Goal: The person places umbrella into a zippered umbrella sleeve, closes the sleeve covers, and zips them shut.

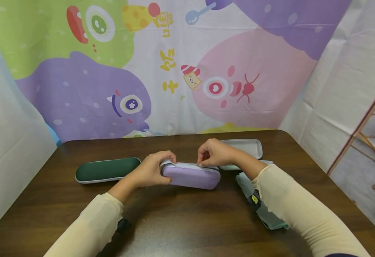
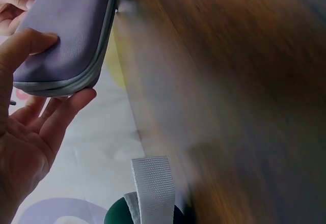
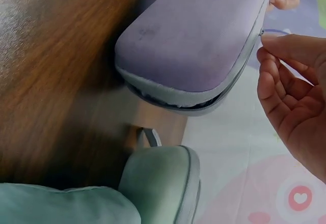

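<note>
A purple zip case with a pale grey zipper edge is held over the table, tilted a little. My left hand grips its left end, with the thumb on the purple face and the fingers round the grey edge. My right hand pinches the small zipper pull on the upper edge. Towards the right end, the zipper seam gapes in the right wrist view, so the case is partly unzipped there. What is inside is hidden.
A dark green case lies to the left. Back right is a pale grey case, with a mint green case seen close by in the right wrist view. A folded teal fabric item lies under my right forearm.
</note>
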A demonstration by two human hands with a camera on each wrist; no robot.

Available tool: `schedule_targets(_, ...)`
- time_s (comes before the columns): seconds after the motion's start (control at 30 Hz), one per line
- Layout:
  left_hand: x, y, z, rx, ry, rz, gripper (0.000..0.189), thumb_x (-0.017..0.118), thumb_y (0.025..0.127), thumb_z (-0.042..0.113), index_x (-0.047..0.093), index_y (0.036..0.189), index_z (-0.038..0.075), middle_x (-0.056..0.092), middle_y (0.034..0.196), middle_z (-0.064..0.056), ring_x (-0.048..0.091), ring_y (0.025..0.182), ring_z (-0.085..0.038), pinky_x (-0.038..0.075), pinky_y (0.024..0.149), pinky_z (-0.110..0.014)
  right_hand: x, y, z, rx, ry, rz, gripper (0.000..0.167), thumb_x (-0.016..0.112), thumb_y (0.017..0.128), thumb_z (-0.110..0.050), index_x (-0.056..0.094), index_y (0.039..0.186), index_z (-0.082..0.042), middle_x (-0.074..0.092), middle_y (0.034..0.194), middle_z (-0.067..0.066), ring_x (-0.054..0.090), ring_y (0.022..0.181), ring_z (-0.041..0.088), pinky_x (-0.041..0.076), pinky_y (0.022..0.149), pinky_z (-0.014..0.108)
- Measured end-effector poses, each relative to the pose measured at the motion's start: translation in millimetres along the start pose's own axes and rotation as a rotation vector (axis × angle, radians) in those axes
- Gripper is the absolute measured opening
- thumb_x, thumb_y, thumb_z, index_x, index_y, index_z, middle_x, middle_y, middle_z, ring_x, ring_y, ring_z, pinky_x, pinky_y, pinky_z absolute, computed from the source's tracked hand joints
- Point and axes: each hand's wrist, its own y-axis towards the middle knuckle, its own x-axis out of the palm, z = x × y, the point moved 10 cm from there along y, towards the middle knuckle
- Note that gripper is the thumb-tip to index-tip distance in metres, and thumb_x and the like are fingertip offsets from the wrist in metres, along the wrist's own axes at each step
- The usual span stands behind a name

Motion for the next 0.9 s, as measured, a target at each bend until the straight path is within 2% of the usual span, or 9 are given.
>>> schedule_targets(0.23,1.1,-3.4,-7.3,-0.027,-0.046,-0.025,0.051,0.087,0.064,0.005,0.057,0.103,0.018,0.061,0.101,0.0,0.056,0.089,-0.019,0.05,0.072,-0.033,0.8,-1.8,5.6,0.009,-0.03,-0.004,0.013,0.073,0.081,0.0,0.072,0.074,-0.01,0.067,0.068,-0.006,0.059,0.061,0.006,0.049,0.059,0.023)
schedule_targets(0.43,1.1,-5.4,-19.1,-0.082,-0.112,-0.043,0.052,0.086,0.065,0.002,0.056,0.104,0.017,0.06,0.101,-0.001,0.056,0.089,-0.021,0.051,0.072,-0.033,-1.8,-4.9,13.7,0.033,-0.063,0.001,0.014,0.072,0.08,0.002,0.071,0.072,-0.009,0.066,0.067,-0.005,0.058,0.06,0.007,0.048,0.057,0.023)
schedule_targets(0.67,2.2,-6.9,-33.7,-0.115,-0.146,-0.06,0.051,0.086,0.066,0.003,0.055,0.105,0.014,0.059,0.102,-0.003,0.054,0.091,-0.022,0.049,0.076,-0.037,-4.0,-9.0,23.8,0.033,-0.104,0.004,0.012,0.073,0.08,0.002,0.07,0.073,-0.008,0.066,0.068,-0.005,0.056,0.061,0.005,0.049,0.058,0.023)
schedule_targets(0.9,-0.7,-11.8,-44.1,-0.164,-0.167,-0.06,0.052,0.088,0.066,0.006,0.054,0.105,0.014,0.058,0.102,-0.004,0.053,0.091,-0.024,0.048,0.075,-0.038,-5.2,-16.1,38.5,0.062,-0.084,0.002,0.011,0.073,0.081,0.003,0.071,0.074,-0.005,0.07,0.073,-0.001,0.06,0.064,0.005,0.05,0.061,0.024)
